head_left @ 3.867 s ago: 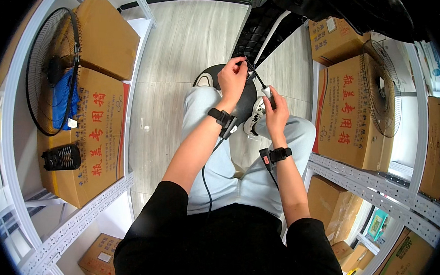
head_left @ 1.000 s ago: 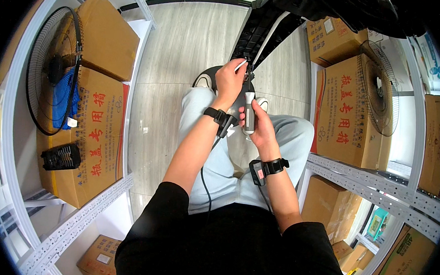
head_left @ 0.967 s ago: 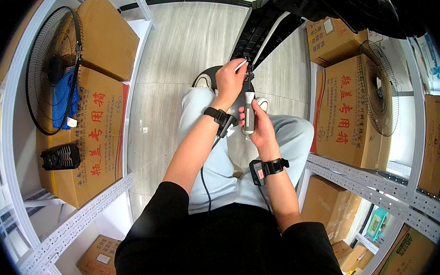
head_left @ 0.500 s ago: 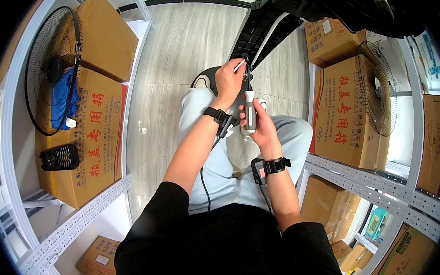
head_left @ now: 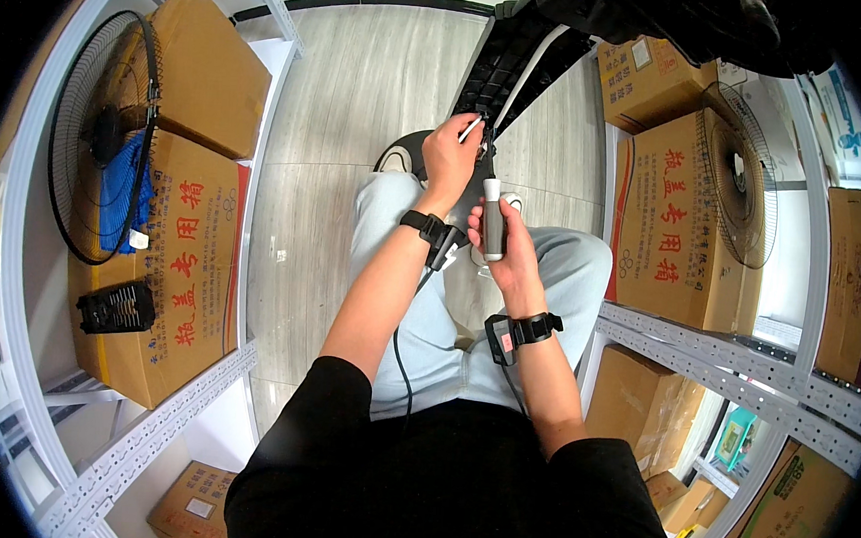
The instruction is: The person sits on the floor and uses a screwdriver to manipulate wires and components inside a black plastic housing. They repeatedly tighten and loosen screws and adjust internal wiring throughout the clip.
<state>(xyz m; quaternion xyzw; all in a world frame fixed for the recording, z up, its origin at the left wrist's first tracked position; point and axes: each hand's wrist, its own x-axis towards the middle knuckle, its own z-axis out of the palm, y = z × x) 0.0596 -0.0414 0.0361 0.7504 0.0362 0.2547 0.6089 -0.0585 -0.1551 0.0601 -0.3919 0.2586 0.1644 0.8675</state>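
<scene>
My right hand (head_left: 512, 246) is wrapped round the grey handle of a screwdriver (head_left: 494, 224). Its dark shaft points away from me, toward the lower end of a black ribbed column (head_left: 487, 72). At that end, my left hand (head_left: 448, 163) pinches a short white piece, which looks like a cable end (head_left: 471, 128). A white cable (head_left: 537, 52) runs along the hollow inside of the column. The screwdriver's tip and the spot it meets are too small and dark to make out.
Shelving flanks me. On the left, a wire fan guard (head_left: 101, 140) and a black plastic part (head_left: 117, 307) rest by cardboard boxes (head_left: 191, 286). A second guard, holding fan blades (head_left: 737, 178), leans on a carton (head_left: 653, 203) at right. My shoes and a dark base lie below.
The screwdriver handle has turned slightly in my right hand, and that wrist has shifted a little. My left hand keeps its place at the column's end.
</scene>
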